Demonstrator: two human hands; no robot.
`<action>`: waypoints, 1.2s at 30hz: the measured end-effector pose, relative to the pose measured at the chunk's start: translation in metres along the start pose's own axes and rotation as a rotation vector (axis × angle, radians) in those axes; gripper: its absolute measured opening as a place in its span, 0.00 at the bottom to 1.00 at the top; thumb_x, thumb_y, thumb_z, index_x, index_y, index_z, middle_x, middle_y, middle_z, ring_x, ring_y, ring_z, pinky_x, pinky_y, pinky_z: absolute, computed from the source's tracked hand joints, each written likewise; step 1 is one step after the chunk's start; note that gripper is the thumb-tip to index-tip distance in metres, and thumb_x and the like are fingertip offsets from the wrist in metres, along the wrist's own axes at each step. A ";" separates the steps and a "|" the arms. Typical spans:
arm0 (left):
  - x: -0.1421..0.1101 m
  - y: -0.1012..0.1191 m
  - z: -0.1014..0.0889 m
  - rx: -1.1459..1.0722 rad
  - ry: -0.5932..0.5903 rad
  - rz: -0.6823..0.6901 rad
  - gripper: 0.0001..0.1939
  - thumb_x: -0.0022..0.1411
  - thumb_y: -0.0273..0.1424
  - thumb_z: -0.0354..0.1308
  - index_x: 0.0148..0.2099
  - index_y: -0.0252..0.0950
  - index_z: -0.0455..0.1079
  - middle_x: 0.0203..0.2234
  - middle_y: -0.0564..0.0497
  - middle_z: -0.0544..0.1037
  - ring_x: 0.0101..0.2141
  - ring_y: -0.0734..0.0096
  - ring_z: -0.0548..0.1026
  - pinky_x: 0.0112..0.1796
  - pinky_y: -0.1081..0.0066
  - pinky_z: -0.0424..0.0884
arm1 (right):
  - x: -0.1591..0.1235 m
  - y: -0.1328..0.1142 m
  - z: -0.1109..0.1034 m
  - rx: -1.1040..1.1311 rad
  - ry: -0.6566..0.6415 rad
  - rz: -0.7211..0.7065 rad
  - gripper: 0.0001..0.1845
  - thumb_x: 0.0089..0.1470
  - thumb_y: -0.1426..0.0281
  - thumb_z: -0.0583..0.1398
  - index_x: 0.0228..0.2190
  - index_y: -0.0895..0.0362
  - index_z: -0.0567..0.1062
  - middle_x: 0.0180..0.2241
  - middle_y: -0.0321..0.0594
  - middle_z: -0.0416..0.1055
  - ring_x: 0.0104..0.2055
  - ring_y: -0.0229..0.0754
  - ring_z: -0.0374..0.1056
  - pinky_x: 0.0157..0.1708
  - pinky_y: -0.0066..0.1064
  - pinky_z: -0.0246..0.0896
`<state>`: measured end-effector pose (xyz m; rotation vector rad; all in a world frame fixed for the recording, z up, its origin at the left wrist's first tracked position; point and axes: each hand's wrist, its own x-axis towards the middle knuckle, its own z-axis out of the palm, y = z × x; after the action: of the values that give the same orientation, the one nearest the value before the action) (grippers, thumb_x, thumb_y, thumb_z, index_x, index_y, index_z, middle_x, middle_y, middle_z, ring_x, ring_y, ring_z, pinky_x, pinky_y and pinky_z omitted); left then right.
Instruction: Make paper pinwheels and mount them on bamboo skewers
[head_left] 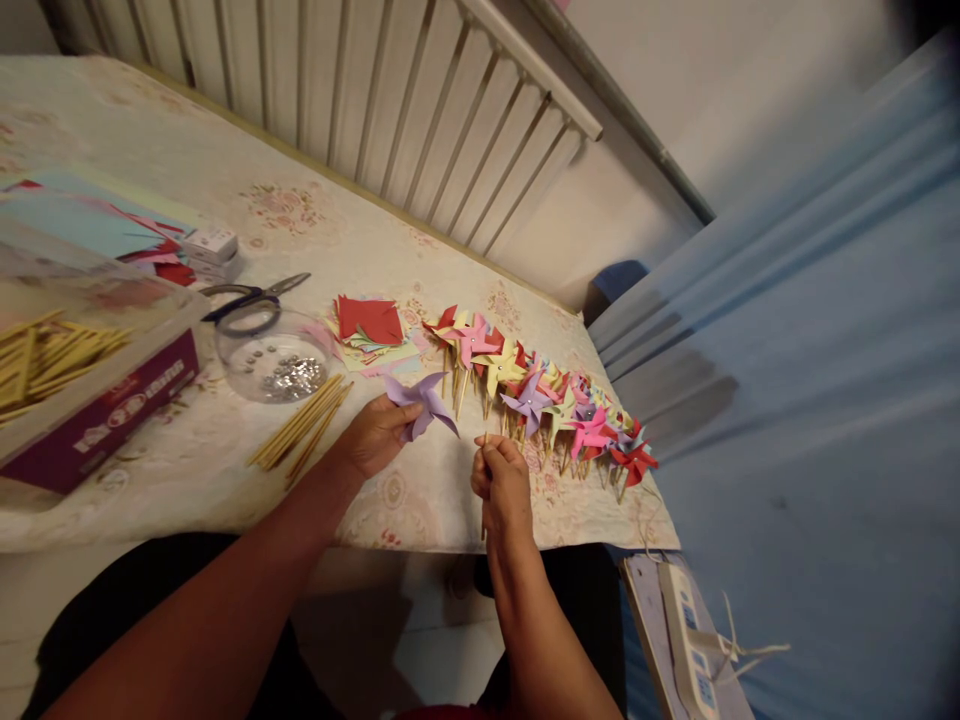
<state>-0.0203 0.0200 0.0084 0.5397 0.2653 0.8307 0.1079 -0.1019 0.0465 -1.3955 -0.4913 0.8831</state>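
Note:
My left hand (375, 435) pinches a purple paper pinwheel head (427, 405) by its near side, with its blades spread. To the right, my right hand (501, 478) is closed round a thin wooden stick (484, 525), held upright near the table's front edge. The pinwheel head and the stick are apart. Left of my left hand lie several loose sticks (300, 425). A round clear dish (274, 355) of small silvery metal pieces stands behind them. Beyond my hands is a pile of cut paper squares (369, 322), a red one on top.
Many finished pinwheels (529, 400) on sticks are bunched at the right. Scissors (255, 300) lie behind the dish, near small white boxes (211, 250). A plastic bin (105, 410) of sticks stands left. A power strip (686, 640) sits below right, beside a blue curtain (810, 400).

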 end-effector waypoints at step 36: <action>-0.002 0.001 0.003 0.031 -0.026 0.004 0.09 0.49 0.28 0.69 0.32 0.29 0.73 0.22 0.53 0.74 0.22 0.80 0.67 0.24 0.77 0.61 | 0.001 0.001 -0.002 0.014 -0.032 -0.018 0.11 0.42 0.66 0.62 0.30 0.57 0.71 0.16 0.25 0.60 0.13 0.25 0.41 0.15 0.22 0.29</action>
<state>-0.0211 0.0182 0.0111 0.5801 0.2541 0.8240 0.1099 -0.1022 0.0452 -1.3637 -0.5203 0.8945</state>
